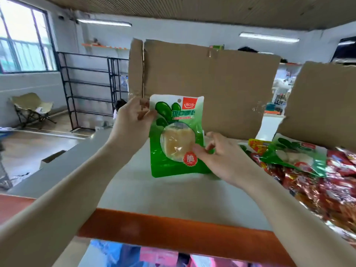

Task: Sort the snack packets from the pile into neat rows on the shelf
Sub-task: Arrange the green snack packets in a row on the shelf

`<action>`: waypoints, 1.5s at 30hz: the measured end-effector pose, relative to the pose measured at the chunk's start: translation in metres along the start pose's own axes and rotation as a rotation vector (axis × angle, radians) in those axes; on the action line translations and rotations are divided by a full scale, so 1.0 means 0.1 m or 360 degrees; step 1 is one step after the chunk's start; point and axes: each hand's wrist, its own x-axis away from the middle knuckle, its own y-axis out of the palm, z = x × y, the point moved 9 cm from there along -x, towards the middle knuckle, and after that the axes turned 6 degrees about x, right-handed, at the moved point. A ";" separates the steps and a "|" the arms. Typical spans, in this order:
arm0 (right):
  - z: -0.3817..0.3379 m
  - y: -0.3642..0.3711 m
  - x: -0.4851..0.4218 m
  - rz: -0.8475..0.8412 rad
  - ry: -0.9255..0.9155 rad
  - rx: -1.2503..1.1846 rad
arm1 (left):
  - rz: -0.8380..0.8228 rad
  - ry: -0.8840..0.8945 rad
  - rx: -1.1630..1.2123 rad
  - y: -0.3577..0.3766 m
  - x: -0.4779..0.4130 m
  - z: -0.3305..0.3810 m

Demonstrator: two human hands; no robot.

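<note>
The pale shelf [173, 199] has an orange front edge [173, 234]. A green packet [177, 135] stands upright mid-shelf, lower edge at the surface. A pile [317, 182] of red and green packets covers its right side. Cardboard [212, 83] stands along the back.

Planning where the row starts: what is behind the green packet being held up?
Behind the green packet stands a brown cardboard sheet, upright at the back of the grey shelf. What lies directly behind the packet is covered.
</note>
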 end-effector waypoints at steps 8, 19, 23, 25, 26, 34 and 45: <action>-0.09 0.07 0.05 -0.0186 -0.0066 -0.0531 | 0.0017 0.0031 0.0155 0.01 0.10 0.11; -0.12 -0.07 0.07 -0.0087 -0.0168 -0.0931 | -0.0108 -0.0226 0.0216 0.07 0.17 -0.04; -0.13 -0.05 0.06 0.0021 -0.0240 -0.0665 | -0.0090 -0.0063 0.0104 0.05 0.18 0.04; -0.11 -0.05 0.05 0.0037 -0.0244 -0.0637 | -0.0088 -0.0059 0.0053 0.05 0.19 0.05; -0.11 -0.06 0.05 0.0047 -0.0248 -0.0630 | -0.0092 -0.0059 0.0032 0.05 0.19 0.05; -0.15 -0.32 0.36 0.0283 -0.0395 -0.0390 | -0.0213 0.0011 0.0092 0.14 0.25 0.16; 0.36 -0.89 1.49 0.0797 -0.0225 -0.0496 | -0.0566 0.0085 0.0420 1.00 0.80 0.69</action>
